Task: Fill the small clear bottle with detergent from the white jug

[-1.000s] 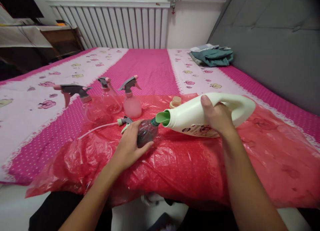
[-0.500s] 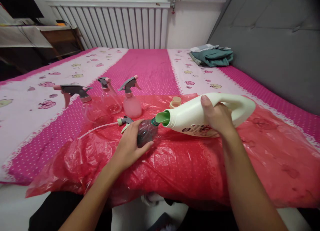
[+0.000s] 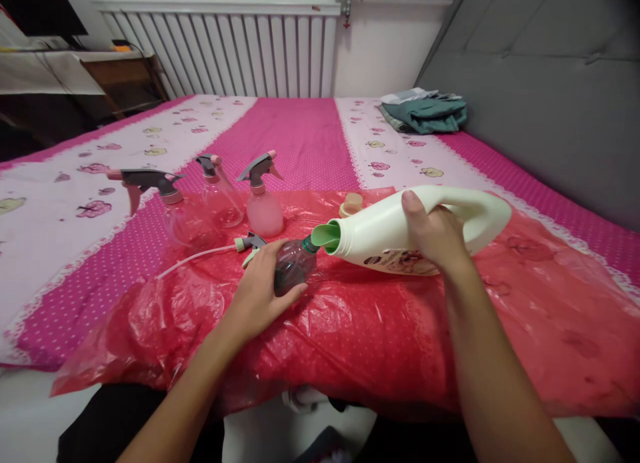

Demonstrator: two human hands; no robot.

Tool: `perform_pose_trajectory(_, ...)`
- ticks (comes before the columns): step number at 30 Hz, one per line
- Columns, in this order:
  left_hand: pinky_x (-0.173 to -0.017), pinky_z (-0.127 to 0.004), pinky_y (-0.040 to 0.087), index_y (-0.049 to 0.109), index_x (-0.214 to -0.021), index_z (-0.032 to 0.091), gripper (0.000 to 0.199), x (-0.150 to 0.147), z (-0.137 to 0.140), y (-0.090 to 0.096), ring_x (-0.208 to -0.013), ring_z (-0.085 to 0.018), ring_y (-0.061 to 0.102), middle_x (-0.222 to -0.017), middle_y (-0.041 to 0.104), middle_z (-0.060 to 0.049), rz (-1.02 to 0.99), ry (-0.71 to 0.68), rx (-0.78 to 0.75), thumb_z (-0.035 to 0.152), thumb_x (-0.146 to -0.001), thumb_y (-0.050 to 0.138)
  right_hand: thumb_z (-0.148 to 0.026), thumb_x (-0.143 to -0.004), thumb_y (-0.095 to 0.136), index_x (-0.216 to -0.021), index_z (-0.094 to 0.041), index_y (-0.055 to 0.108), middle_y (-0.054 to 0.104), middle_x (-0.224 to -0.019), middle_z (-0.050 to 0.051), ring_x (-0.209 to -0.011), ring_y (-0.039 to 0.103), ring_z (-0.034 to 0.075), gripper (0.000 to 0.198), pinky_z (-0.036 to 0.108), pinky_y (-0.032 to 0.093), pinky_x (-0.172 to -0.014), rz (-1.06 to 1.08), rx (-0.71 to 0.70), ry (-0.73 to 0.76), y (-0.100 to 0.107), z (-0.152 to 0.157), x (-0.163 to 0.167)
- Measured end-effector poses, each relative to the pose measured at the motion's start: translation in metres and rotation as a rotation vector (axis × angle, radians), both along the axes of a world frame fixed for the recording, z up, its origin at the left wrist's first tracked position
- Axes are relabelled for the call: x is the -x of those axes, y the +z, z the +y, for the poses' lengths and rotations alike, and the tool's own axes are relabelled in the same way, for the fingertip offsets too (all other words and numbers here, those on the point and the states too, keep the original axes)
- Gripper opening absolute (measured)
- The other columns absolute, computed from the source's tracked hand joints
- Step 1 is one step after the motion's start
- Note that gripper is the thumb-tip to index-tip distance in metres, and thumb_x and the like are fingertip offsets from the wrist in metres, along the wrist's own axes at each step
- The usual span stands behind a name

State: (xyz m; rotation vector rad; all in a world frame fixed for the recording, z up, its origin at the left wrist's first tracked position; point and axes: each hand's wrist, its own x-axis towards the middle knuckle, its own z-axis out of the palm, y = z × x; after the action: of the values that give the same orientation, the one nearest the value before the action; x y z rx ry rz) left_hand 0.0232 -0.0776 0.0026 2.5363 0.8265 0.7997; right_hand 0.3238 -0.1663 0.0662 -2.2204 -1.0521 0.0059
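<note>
Jug (image 3: 375, 226) lies crosswise, spout (image 3: 325, 235) leftward at bottle (image 3: 300, 257); right fingers (image 3: 415, 208) clasp jug, left fingers (image 3: 271, 253) curl round bottle.

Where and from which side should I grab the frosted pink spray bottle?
Grip the frosted pink spray bottle around its rounded body, probably from the right: it stands upright, its trigger juts out above, and a see-through spray bottle stands close on its left.

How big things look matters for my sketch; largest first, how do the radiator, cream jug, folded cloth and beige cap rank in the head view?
1. Radiator
2. Cream jug
3. Folded cloth
4. Beige cap
</note>
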Motion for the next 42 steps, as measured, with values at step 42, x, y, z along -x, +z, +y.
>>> perform_pose_trajectory(42,-0.112,-0.056,0.045,0.037,-0.146,0.024,0.070,-0.0029,-0.0065,-0.0009,-0.129,-0.033,0.056,-0.140,0.056,-0.015,-0.045,0.009,0.033,0.042,-0.088,0.072,-0.084,-0.083,0.017,-0.117,-0.006,0.071,0.068,-0.120,0.031,-0.129,0.055,0.048,0.101,0.062,0.038,-0.110,0.049,0.073,-0.038,-0.0004,0.0017,-0.0033)
